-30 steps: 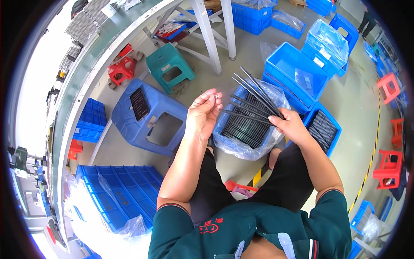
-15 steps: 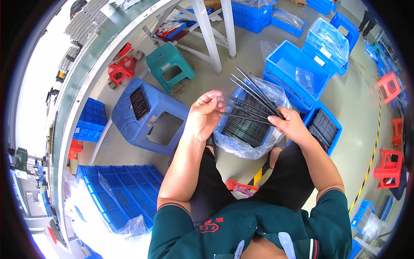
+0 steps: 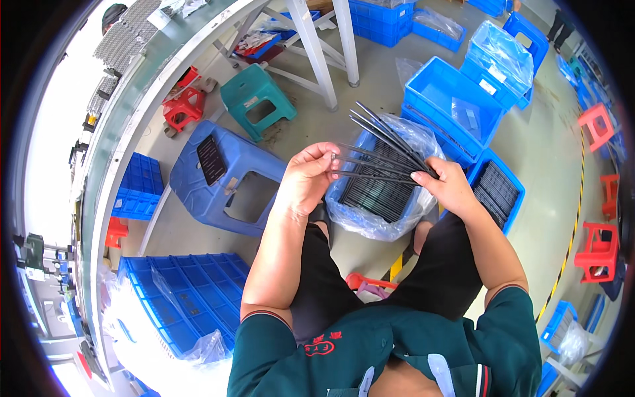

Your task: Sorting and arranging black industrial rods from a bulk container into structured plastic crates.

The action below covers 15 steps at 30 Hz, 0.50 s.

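The right hand is closed around one end of a bundle of thin black strips, which fan out from the fist toward ten o'clock, their long axes running from the lower right up to the upper left. The left hand sits at the nine o'clock side of that fan, its fingers pinched on the tip of one of the lower strips, which lies almost level between the two hands. So the strips reach from the right fist straight across to the left fingertips, and the left hand is the nearer one to their free ends. Directly beneath the hands stands a blue crate lined with a clear plastic bag, holding a flat stack of more dark strips. At three o'clock from it is another blue crate with dark ribbed pieces inside. A blue plastic stool stands at nine o'clock from the left hand, with a small black piece lying on its top, and a green stool lies farther off toward eleven o'clock on the floor.
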### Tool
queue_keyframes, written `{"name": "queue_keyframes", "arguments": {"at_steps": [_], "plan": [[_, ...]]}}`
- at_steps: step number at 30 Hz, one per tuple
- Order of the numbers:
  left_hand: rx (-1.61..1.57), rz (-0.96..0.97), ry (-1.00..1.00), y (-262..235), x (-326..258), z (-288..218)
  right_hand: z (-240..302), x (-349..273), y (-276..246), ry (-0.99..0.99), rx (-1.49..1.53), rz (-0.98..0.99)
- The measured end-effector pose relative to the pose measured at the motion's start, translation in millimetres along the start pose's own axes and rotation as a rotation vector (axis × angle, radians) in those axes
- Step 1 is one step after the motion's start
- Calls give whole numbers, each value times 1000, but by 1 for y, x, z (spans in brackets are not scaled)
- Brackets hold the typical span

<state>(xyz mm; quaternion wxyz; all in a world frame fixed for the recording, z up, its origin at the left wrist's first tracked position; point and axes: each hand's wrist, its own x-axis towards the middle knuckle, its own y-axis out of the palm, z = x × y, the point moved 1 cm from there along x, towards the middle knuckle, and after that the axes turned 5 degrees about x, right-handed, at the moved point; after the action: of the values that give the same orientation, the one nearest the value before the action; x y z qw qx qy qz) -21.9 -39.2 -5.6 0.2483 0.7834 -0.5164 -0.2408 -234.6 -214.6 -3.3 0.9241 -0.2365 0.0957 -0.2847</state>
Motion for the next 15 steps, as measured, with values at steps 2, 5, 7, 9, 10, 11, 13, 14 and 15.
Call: {"name": "queue_keyframes", "arguments": {"at_steps": [2, 5, 7, 9, 10, 11, 13, 14, 15], "plan": [[104, -60, 34, -1, 1, 1, 1, 0, -3, -41, -63, -8], [60, -1, 13, 0, 0, -1, 2, 1, -4, -59, -75, -8], [51, -21, -4, -3, 0, 1, 1, 0, -3, -67, -72, -19], [41, -39, -21, -3, 0, 3, 0, 0, -2, -74, -72, -31], [109, -96, -16, -3, -1, 2, -1, 0, -3, -83, -98, -41], [177, -152, -11, -3, -2, 2, -1, 0, -3, -93, -125, -52], [396, -214, 71, 0, -3, 2, 2, -1, -2, -83, -148, -53], [613, -276, 157, 1, -4, 1, 3, 0, -2, -75, -171, -52], [614, -271, 154, 4, -4, 0, 1, 0, -2, -70, -171, -56]]}}
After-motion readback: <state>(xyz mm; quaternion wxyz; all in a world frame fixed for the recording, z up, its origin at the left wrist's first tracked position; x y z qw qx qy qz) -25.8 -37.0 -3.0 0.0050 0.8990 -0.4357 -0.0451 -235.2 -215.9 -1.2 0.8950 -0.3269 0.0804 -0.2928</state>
